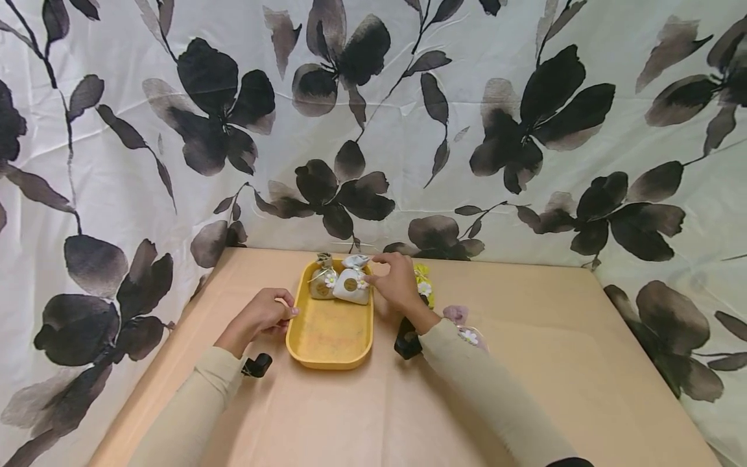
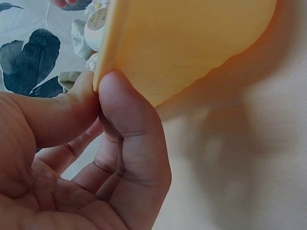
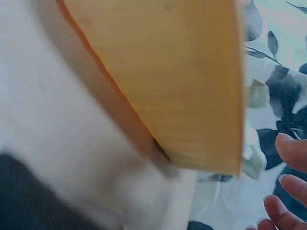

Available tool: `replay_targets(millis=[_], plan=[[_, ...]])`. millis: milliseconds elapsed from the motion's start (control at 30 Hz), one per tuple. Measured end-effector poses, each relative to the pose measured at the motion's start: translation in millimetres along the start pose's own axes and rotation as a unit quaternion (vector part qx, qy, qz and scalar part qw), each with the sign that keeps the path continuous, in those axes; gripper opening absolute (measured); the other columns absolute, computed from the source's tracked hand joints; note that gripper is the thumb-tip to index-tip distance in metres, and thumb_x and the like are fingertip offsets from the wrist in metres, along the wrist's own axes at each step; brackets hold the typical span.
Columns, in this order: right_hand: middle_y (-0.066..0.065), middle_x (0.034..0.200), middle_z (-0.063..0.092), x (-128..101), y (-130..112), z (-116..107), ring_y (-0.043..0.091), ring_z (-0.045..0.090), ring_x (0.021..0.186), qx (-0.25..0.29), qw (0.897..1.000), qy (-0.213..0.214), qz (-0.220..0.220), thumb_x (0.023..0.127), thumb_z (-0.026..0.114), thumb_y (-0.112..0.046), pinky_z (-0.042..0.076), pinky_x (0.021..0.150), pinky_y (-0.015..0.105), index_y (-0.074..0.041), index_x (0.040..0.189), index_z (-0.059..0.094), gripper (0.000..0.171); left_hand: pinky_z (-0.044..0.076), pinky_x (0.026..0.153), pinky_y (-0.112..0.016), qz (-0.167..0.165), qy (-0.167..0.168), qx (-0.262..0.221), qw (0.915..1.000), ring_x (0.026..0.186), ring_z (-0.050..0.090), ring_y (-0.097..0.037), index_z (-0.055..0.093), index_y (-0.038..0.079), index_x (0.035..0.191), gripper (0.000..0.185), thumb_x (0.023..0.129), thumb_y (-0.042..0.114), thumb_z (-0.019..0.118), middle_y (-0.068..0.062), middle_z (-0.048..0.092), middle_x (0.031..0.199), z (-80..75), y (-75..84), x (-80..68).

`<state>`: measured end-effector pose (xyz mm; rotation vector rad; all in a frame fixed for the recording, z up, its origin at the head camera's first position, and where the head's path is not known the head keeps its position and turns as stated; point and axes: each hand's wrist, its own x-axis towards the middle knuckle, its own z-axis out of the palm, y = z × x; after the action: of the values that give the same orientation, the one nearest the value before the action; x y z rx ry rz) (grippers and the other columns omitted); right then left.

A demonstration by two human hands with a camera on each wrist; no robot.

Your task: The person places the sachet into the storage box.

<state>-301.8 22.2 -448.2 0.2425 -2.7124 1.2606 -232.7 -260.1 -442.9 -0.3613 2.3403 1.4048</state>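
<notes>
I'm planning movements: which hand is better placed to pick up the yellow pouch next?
Probably the right hand: it appears free, beside the yellow pouch. The left hand pinches the yellow tray on the opposite side.

Head camera faces forward and down over the table point(image 1: 554, 337); both wrist cameras look close-up from opposite sides at the yellow tray point(image 1: 329, 334), common to all views.

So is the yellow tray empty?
No, the yellow tray holds a white bag and an olive bag at its far end.
</notes>
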Motion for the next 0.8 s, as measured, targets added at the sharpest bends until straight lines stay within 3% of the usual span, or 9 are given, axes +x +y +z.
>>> replay_targets(millis=[233,367,500,600,800], plan=[[0.014,0.128,0.070,-7,11,-35,0.038,0.056,0.127,0.010,1.000,-0.025,0.009,0.088,0.083,-0.021,0.049,0.106,0.054,-0.008,0.127,0.072,0.042,0.055,0.056,-0.025,0.001,-0.001,0.000,1.0000,0.063,0.060,-0.014,0.060,0.003,0.106,0.012,0.099,0.008,0.069,-0.007,0.061,0.079,0.4,-0.8,-0.3],[0.015,0.129,0.068,-16,20,-55,0.038,0.054,0.129,0.046,0.998,-0.035,0.035,0.089,0.081,-0.019,0.049,0.108,0.055,-0.010,0.128,0.070,0.041,0.054,0.057,-0.026,0.001,-0.003,0.004,1.0000,0.063,0.059,-0.015,0.060,0.003,0.107,0.013,0.099,0.008,0.068,-0.008,0.061,0.080,1.1,-0.3,-1.2],[0.018,0.127,0.069,-25,31,-76,0.040,0.055,0.126,0.056,0.998,-0.031,0.024,0.090,0.080,-0.016,0.048,0.106,0.055,-0.007,0.128,0.070,0.041,0.055,0.058,-0.027,0.001,-0.003,0.010,0.9999,0.063,0.059,-0.015,0.059,0.002,0.108,0.013,0.099,0.008,0.068,-0.008,0.061,0.081,1.5,0.5,-2.3],[0.020,0.125,0.071,-31,42,-91,0.042,0.058,0.124,0.035,0.999,-0.025,0.001,0.089,0.081,-0.016,0.047,0.104,0.056,-0.004,0.129,0.070,0.042,0.056,0.059,-0.027,0.002,-0.005,0.008,1.0000,0.063,0.060,-0.014,0.059,0.002,0.108,0.014,0.099,0.008,0.068,-0.007,0.060,0.079,1.9,1.0,-2.7],[0.019,0.125,0.072,-47,62,-117,0.043,0.060,0.123,0.010,0.999,-0.031,-0.002,0.090,0.081,-0.015,0.051,0.100,0.057,-0.006,0.129,0.069,0.042,0.056,0.059,-0.027,0.008,-0.011,0.003,0.9999,0.063,0.060,-0.014,0.059,0.002,0.109,0.014,0.099,0.007,0.068,-0.006,0.060,0.077,2.6,1.9,-3.4]])
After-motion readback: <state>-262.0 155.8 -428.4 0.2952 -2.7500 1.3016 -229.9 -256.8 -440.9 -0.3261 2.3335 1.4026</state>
